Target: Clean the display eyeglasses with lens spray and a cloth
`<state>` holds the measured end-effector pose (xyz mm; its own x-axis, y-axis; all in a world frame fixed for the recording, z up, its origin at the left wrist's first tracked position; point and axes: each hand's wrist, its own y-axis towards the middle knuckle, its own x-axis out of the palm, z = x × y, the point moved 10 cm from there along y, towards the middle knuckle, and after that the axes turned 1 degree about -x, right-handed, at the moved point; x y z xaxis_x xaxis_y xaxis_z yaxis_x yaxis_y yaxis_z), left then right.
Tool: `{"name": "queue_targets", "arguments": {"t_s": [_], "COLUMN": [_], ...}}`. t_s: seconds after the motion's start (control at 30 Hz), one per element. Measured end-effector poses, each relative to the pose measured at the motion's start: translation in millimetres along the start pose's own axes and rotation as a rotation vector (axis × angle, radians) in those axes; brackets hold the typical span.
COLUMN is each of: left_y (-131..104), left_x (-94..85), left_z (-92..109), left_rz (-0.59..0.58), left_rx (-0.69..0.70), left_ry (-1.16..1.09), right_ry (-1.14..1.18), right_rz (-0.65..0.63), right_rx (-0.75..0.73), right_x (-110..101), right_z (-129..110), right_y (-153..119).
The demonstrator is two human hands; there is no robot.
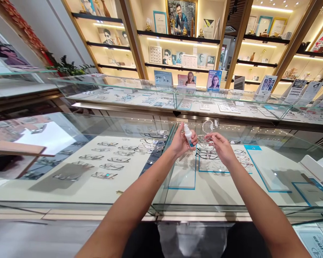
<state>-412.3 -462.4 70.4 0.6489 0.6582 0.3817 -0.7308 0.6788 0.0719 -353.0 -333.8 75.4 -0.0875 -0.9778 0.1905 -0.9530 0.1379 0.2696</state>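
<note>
A small white spray bottle (188,135) with a blue lower part stands nearly upright in my left hand (181,142), its fingers wrapped round it. Just to the right, my right hand (221,144) pinches a pair of clear, thin-framed glasses (207,126) by one part, with a round lens raised above the fingertips. The bottle and the glasses are a short gap apart. Both hands are over the glass display case (161,206), where rows of eyeglasses (115,159) lie beneath the glass.
A wooden-edged mirror or tray (18,148) stands on the case at the left. White holders (313,167) are at the right end. Across the aisle, another glass case (174,101) bears advertising cards (214,79). Lit shelves (177,36) line the back wall.
</note>
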Motion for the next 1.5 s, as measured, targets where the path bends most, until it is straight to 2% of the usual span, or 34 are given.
{"name": "queue_targets", "arguments": {"t_s": [0.13,0.27,0.37,0.43,0.67,0.83,1.0,1.13,1.2,1.27,1.33,1.5], "left_y": [1,1,-2,-3,-4,-6,-6,-8,-10,-8,-6,-4], "left_x": [-5.4,-17.0,-16.4,-14.1,-10.8,-12.0,2.4,16.6,18.1,9.8,-10.3,-88.8], "left_z": [4,18,31,34,29,29,19,13,13,18,26,52], "left_rz": [0.06,0.186,0.239,0.247,0.237,0.244,0.14,0.058,0.049,0.089,0.193,0.599], "left_rx": [0.081,0.24,0.356,0.394,0.431,0.428,0.382,0.399,0.42,0.429,0.429,0.379], "left_ry": [0.114,0.427,0.666,0.745,0.77,0.824,0.945,0.963,0.96,0.933,0.887,0.822], "right_ry": [-0.09,-0.131,-0.15,-0.169,-0.204,-0.137,0.035,0.099,0.097,0.092,0.097,0.141], "right_rz": [-0.047,-0.082,-0.102,-0.105,-0.16,-0.094,-0.01,-0.031,-0.038,-0.031,-0.016,0.007], "right_rx": [-0.02,-0.059,-0.075,-0.076,-0.076,-0.056,-0.001,0.012,0.009,0.008,0.012,0.0], "right_x": [7,13,16,17,26,15,2,7,9,8,4,-6], "right_z": [-1,-4,-5,-5,-4,-1,4,2,1,1,1,-1], "right_y": [-3,-4,-5,-5,-9,-5,1,0,-1,-1,1,6]}}
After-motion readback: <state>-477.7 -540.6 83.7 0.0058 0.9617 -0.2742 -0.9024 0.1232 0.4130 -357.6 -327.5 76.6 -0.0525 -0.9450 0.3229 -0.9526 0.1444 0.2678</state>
